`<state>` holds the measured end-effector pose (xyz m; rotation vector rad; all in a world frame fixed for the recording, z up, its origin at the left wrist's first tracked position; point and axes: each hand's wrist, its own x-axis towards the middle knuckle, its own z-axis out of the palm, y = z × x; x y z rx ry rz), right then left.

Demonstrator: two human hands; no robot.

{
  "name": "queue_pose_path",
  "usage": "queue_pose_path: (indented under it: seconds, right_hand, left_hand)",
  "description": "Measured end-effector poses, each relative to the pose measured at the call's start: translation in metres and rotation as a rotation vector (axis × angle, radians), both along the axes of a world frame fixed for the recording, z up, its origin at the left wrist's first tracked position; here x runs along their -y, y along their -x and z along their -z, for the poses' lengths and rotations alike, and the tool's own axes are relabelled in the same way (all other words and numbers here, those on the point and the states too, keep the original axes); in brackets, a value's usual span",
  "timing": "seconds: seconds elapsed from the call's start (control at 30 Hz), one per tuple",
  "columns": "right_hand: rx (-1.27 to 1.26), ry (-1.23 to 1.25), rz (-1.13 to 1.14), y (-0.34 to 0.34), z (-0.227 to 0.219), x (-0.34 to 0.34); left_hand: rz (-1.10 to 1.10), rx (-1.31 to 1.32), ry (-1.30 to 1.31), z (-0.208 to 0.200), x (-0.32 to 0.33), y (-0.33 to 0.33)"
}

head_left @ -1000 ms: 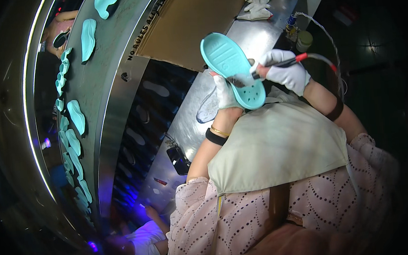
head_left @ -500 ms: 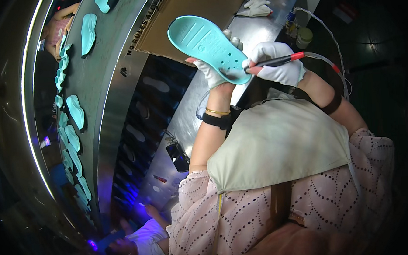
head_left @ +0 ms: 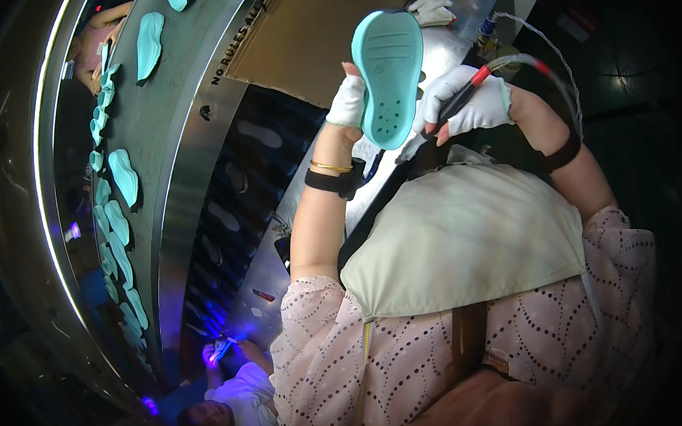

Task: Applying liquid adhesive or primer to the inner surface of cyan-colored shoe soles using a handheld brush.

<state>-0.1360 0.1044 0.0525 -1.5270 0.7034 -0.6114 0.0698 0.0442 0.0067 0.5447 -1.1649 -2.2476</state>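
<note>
A turquoise shoe sole (head_left: 389,73) with ridges and small holes stands nearly upright in front of me, toe end away. My left hand (head_left: 347,103), in a white glove with bare fingertips, grips it along its left edge. The thumb shows; the other fingers are hidden behind the sole. In a similar glove, my right hand (head_left: 479,104) is closed around a black pen-like tool (head_left: 453,110) with a red band and a clear tube trailing from its end. The tool points down beside the sole's near right side, apart from it. What its tip is made of I cannot make out.
On the left runs a green conveyor belt (head_left: 148,131) carrying several turquoise soles (head_left: 124,178). Cardboard (head_left: 307,47) lies at the back, with white gloves (head_left: 431,0) beside it on the metal table. One co-worker (head_left: 239,399) is at the lower left, another person (head_left: 100,48) across the belt.
My left hand has turned the sole from slanting to nearly upright and shifted slightly left. The tool's tip has come away from the sole's near end, and its tube has swung.
</note>
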Motion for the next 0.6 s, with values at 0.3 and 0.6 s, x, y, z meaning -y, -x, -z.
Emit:
queue_pose_path:
  seconds: [0.3,0.6]
  right_hand:
    - [-0.014,0.279,0.000,0.000,0.010,0.004]
    - [-0.158,0.299,0.043,0.012,-0.011,0.004]
  left_hand:
    - [-0.104,0.294,-0.177,0.015,0.016,0.000]
    - [-0.204,0.329,-0.133,0.006,0.013,0.000]
